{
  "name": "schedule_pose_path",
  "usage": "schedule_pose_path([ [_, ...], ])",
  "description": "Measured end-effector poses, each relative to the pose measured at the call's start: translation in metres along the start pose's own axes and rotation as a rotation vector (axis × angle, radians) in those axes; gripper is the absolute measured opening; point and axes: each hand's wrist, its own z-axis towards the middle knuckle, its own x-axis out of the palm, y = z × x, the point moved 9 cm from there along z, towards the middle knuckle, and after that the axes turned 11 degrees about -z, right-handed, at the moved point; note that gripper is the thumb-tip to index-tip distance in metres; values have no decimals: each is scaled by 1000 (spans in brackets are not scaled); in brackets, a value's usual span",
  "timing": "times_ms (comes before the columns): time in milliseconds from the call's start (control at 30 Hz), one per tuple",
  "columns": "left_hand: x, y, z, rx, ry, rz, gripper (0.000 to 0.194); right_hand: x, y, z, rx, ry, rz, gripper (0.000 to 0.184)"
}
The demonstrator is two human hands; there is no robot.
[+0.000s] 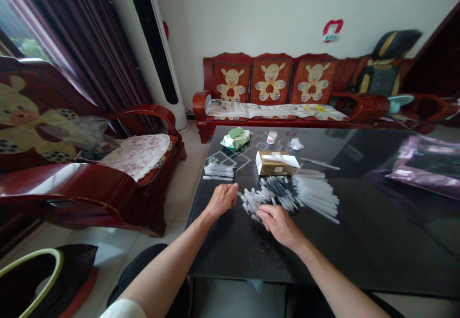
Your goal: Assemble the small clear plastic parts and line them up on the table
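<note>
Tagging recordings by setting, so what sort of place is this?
Most likely a home's living room: a long wooden sofa with bear-patterned cushions, a similar armchair, and a dark table before the sofa.

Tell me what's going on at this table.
A person has both bare hands over a dark table. The right hand is at the near edge of a pile of small white pieces; the left hand is just left of it. Whether either grips anything is unclear. Dark sticks and pale tubes lie to the right, near a tissue box.
</note>
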Motion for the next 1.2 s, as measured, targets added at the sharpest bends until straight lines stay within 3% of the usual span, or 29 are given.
schedule_pose_path([
  [100, -10, 11, 6, -47, -52, -133, 53, -1, -4, -1, 22, 22, 37, 40],
  [300, 15, 15, 2, -36, 89, -264, 45, -3, -12, 0, 43, -3, 75, 33],
  [467, 20, 17, 0, -46, 101, -288, 41, -13, -34, 5, 96, -99, 42, 30],
  [567, 20, 20, 0, -52, 100, -275, 41, -38, -62, 6, 150, -187, -105, 26],
  [767, 23, 29, 1, -39, 119, -214, 41, -127, -115, -8, 135, -587, -642, 24],
  [833, 24, 30, 1, -43, 122, -207, 40, -142, -128, -12, 128, -644, -789, 23],
  [1000, 24, 31, 1, -52, 126, -199, 36, -144, -151, -10, 109, -598, -1016, 22],
  [1200, 21, 33, 2, -54, 117, -181, 36, -136, -161, -6, 90, -572, -1068, 27],
])
